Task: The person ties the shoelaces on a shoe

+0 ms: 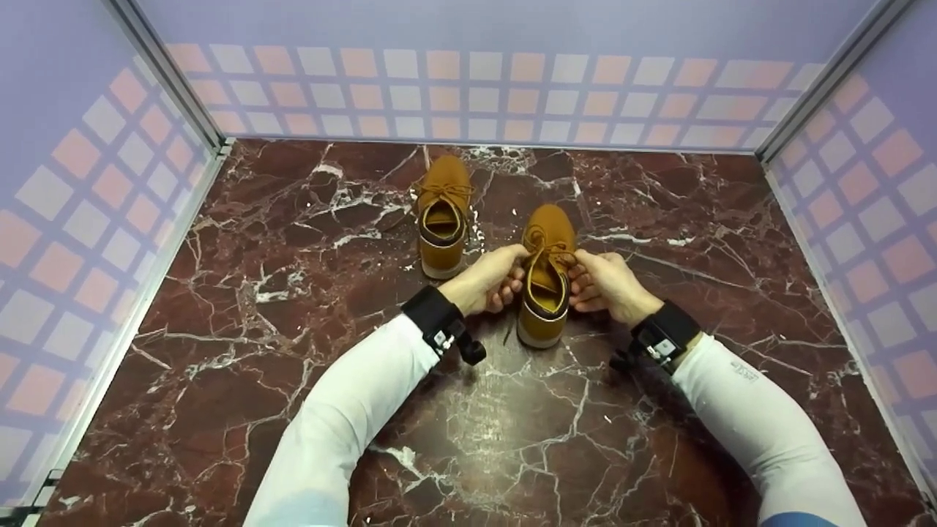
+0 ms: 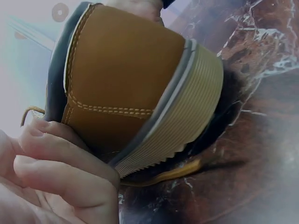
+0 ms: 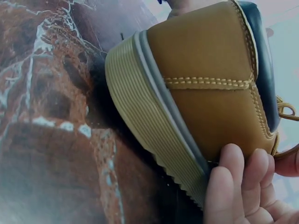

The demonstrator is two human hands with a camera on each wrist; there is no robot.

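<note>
A tan lace-up shoe [image 1: 543,328] with a dark padded collar stands on the floor between both hands, its toe facing away. My left hand [image 1: 492,282] is at the shoe's left side, thumb and forefinger pinching the shoelace [image 1: 540,245] near the tongue. On the opposite side my right hand [image 1: 604,287] pinches the lace too, its other fingers curled against the upper. In the right wrist view the brown lace [image 3: 286,112] runs to the fingers beside the shoe's side [image 3: 201,51]. The ribbed pale sole [image 2: 187,107] shows in the left wrist view, where the left fingertips are partly hidden.
A matching tan shoe [image 1: 445,176], its lace tied in a bow, stands to the left and farther back. Dark red marble floor [image 1: 293,351] with white veins lies all around. Panel walls [image 1: 483,95] with pink and white squares enclose the back and both sides.
</note>
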